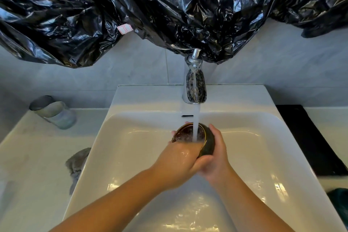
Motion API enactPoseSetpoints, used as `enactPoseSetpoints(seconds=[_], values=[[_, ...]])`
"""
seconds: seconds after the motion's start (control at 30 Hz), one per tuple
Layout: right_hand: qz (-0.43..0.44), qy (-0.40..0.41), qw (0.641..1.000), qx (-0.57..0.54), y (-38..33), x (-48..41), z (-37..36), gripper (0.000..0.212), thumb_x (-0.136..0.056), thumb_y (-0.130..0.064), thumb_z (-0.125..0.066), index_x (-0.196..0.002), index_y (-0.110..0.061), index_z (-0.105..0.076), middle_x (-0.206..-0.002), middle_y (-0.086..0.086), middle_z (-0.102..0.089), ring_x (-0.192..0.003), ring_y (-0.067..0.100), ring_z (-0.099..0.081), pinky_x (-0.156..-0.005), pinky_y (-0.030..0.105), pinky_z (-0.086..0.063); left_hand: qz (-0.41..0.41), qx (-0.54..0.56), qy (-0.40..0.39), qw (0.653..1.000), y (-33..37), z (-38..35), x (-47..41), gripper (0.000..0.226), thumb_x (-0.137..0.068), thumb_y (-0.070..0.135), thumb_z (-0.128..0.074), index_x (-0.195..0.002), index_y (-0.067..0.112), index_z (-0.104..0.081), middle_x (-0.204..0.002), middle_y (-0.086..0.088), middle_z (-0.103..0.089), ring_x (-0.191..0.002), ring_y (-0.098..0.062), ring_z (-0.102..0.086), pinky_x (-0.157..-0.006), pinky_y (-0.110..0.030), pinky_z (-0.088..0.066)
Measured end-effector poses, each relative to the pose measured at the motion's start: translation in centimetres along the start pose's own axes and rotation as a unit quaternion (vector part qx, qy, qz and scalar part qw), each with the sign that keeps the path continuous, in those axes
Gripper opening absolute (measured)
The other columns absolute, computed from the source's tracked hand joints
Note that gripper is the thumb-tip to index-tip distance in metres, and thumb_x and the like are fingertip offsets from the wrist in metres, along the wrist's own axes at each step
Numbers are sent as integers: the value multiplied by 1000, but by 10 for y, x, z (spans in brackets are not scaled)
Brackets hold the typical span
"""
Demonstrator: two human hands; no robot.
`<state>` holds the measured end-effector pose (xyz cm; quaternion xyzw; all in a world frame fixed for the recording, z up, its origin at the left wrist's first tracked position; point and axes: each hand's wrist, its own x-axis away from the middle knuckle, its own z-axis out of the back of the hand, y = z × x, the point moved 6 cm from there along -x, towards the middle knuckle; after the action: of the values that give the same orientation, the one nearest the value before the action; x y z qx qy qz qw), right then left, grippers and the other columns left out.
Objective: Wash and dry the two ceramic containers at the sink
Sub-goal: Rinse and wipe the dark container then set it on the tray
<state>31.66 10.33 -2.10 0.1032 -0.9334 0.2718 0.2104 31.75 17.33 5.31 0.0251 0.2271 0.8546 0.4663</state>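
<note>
Head view: washing stage, with the first ceramic container (208, 145) tilted under the running stream (195, 128) from the tap (194, 84), above the middle of the sink (131, 137). The left hand (178, 158) wraps its near and left side, fingertips showing past the far rim. The right hand (216, 154) clasps its right wall, fingers curled round the dark glaze. Both hands are thus closed on the same vessel. Water froths inside it, so rinsing appears under way and not finished. Drying is judged not yet begun, as the grey cloth (78, 162) lies on the left counter, partly tucked behind the basin's edge. A second container cannot be identified. A dark object (339, 203) at the right border is cut off and too unclear to name. Open room lies in the basin on either side of the hands and toward the viewer. Limits are the spout just above the container, the raised basin rim, a tumbler (56, 113) on the far left counter, a black mat (308, 137) on the right, and black plastic sheeting (169, 5) hanging behind the tap.
</note>
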Motion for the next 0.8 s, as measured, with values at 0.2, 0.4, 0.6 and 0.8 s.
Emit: enactPoseSetpoints(seconds=[0.2, 0.4, 0.6, 0.8], values=[[4, -16, 1000, -17, -7, 5, -1, 59, -86, -57, -45, -86, -10, -80, -89, 14, -75, -81, 27, -74, -73, 36, -56, -99, -119, -51, 987, -9, 10, -1, 43, -95, 53, -37, -89, 16, -58, -85, -1, -62, -76, -18, -55, -76, -30, -45], [8, 3, 1000, -14, -4, 6, -2, 59, -80, -61, -52, -98, -11, -78, -112, 17, -66, -106, 33, -64, -105, 46, -44, 30, 53, -10, 998, -3, 2, -6, 35, -95, 49, -40, -86, 18, -53, -78, 3, -59, -69, -13, -52, -68, -33, -47], [-13, -4, 1000, 6, 1, 5, -3, 65, -74, -58, -61, -108, -5, -75, -125, 23, -61, -117, 37, -59, -112, 49, -37, -4, -36, -38, 999, -6, -3, 0, 44, -96, 54, -36, -86, 16, -56, -76, 1, -58, -65, -19, -51, -64, -33, -43], [-5, 8, 1000, -17, -4, 6, -3, 56, -82, -57, -55, -89, -7, -78, -93, 16, -72, -86, 30, -71, -84, 42, -52, -41, -82, -3, 996, -10, -1, 2, 44, -91, 57, -37, -81, 17, -52, -74, 2, -59, -67, -18, -54, -60, -30, -38]])
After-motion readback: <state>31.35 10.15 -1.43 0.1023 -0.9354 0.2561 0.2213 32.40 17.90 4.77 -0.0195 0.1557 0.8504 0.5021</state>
